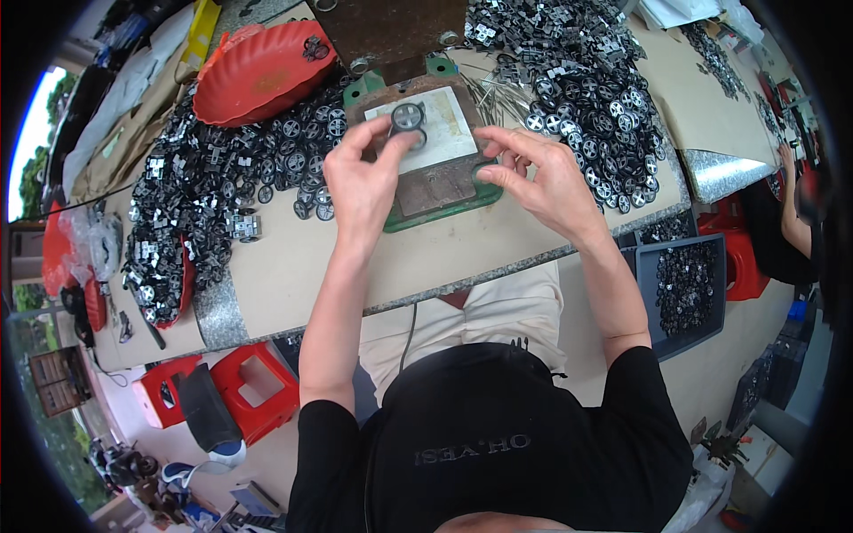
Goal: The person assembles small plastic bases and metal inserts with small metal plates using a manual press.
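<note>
In my left hand (366, 173), thumb and fingers pinch a small toy wheel (408, 116) with a black tyre and a silver spoked hub. A second dark round piece, probably another wheel, shows just below it at the thumb tip. Both are held over a pale plate (449, 120) on a green-based metal press (442, 211). To the right of that plate, my right hand (546, 178) has its fingers bent and closed round a small dark round piece (485, 170), partly hidden by the thumb. Its kind is unclear.
Heaps of black wheels (613, 124) and dark clip-like parts (182, 204) lie on both sides, with thin metal rods (498, 98) behind the right hand. A red scalloped tray (258, 80) stands at the far left. Below right sits a grey crate (711, 293); red stools (258, 391) stand lower left.
</note>
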`<state>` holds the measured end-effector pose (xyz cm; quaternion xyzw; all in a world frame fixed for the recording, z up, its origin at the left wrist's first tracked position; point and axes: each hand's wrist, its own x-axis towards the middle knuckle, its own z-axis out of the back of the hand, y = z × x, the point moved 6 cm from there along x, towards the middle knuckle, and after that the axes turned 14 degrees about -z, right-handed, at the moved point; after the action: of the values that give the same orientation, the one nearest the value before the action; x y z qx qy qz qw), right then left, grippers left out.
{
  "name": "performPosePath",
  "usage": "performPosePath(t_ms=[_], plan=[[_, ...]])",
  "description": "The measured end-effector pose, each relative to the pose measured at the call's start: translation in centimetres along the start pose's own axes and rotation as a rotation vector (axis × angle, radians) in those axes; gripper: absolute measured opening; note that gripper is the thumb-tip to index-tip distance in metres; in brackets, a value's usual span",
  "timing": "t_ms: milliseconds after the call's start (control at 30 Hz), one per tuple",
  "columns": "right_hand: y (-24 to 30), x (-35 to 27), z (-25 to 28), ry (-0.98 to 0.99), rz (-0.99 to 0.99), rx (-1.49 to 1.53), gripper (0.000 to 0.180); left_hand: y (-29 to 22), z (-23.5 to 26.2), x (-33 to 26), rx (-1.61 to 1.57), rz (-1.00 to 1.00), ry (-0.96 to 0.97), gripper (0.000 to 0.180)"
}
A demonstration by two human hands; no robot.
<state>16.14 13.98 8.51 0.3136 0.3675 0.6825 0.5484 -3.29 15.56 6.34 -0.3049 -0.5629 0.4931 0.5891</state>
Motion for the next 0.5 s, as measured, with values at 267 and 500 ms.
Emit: performPosePath(t_ms=[267,500], plan=[[-1.4,0.7,1.8,0.036,-0.032,-0.077,0.029,2.2,-0.3,2.0,0.188,-0.174,-0.092,0.026],[8.6,3.7,14.5,-0.325,0.295,-0.066,0.02,0.0,-0.1,1.0,0.367,-0.357,-0.071,0.023]])
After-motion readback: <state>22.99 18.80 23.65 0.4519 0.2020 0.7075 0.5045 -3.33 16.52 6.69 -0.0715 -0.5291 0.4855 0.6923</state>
